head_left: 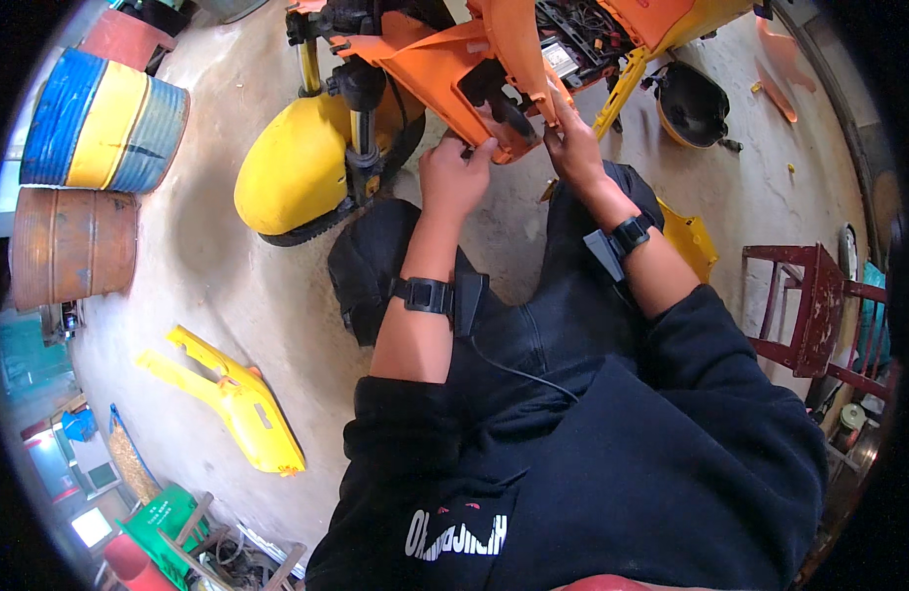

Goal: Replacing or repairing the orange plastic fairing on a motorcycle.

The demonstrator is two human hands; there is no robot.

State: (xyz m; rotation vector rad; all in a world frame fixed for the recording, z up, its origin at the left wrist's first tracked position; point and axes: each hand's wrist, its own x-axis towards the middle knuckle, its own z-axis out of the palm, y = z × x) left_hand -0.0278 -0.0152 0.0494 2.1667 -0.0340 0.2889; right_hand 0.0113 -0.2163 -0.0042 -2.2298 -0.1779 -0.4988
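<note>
An orange plastic body panel [435,79] with a dark opening hangs on a scooter at the upper middle. My left hand [457,169] has its fingers curled on the panel's lower edge. My right hand [576,148] grips the panel's right side, fingertips partly hidden. Behind it show a battery bay with wires [563,49] and a narrow yellow rail [617,94]. Left of my hands are the yellow front mudguard [287,167] over a dark tire and a black fork [361,128]. Black strapped devices with a cable are on my forearms.
Metal drums [114,123] stand at the left. A yellow panel [252,424] lies at lower left. At right are a black-and-yellow shell [691,103], orange pieces [774,94] and a dark red wooden chair [809,305]. A green crate [164,517] is at bottom left.
</note>
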